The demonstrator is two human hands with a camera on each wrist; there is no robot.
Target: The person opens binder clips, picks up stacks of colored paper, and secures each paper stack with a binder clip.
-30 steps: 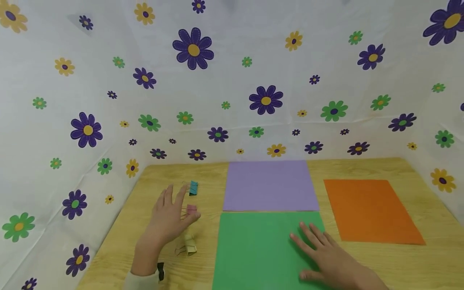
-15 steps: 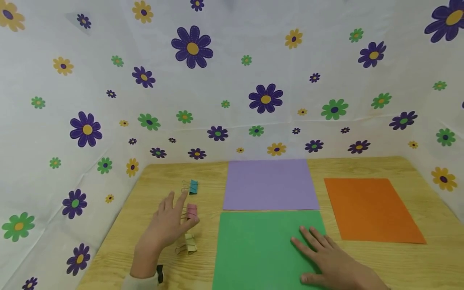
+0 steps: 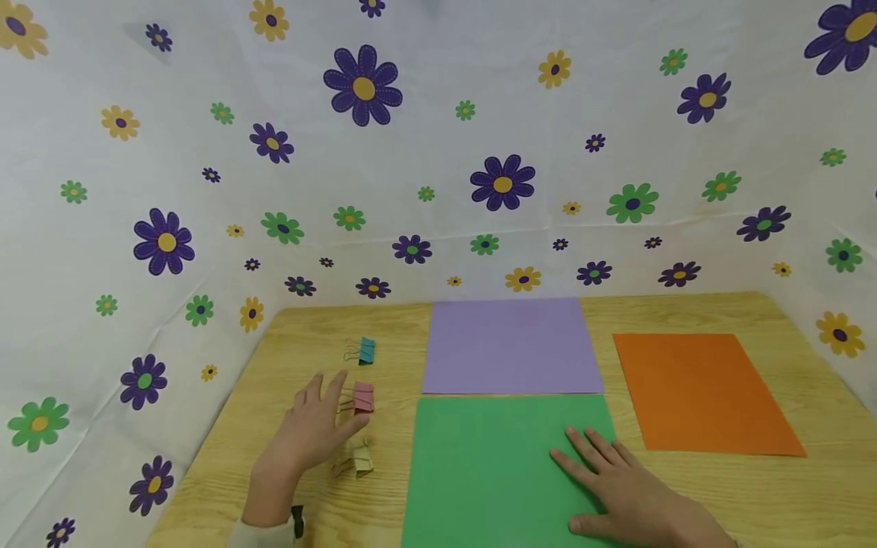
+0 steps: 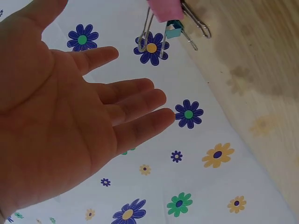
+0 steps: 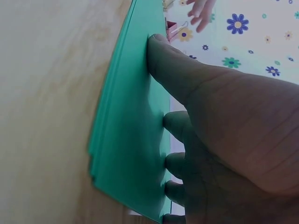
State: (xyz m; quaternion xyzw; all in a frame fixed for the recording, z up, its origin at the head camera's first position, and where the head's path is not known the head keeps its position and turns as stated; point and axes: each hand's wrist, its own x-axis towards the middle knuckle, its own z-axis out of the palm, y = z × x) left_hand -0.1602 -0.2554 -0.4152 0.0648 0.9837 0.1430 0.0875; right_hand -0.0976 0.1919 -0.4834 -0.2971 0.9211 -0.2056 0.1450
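The right hand lay spread on flat green paper sheets on the yellow wooden table, maybe keeping them steady. The empty left hand hung open by a pink metal clip.

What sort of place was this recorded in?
Probably a small screened-off craft or recording table: a wood-grain tabletop bordered by a flower-print backdrop, with coloured sheets and binder clips laid out.

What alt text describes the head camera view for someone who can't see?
A person's right hand rests on green paper on a table, while the left hand hovers beside a pink binder clip, with a blue clip beyond and a yellow clip nearer. Purple paper and orange paper lie nearby, before flower-printed fabric.
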